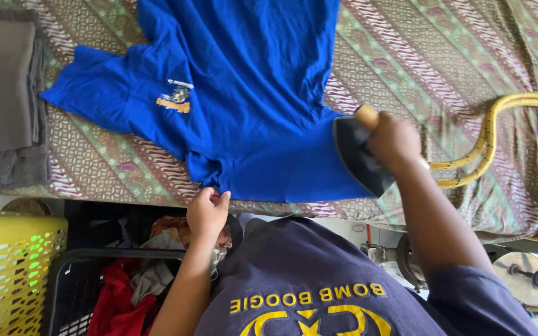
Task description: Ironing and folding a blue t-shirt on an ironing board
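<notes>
Right hand (395,140) clenched on clothes iron (359,155), atop blue T-shirt (244,93); left hand (207,210) pinched hem close by. Lingering sole could scorch fabric; cord (490,134) might snag.

Matt blue cloth shirt (244,93); glossy dark iron (359,158); patterned woven cover (443,56).

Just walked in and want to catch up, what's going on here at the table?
A person is ironing a blue shirt spread on a patterned cloth. The right hand grips the iron at the shirt's edge, and the left hand pinches the shirt's near edge. Folded grey fabric lies at the left end; a yellow basket and a dark basket of clothes stand below.
</notes>
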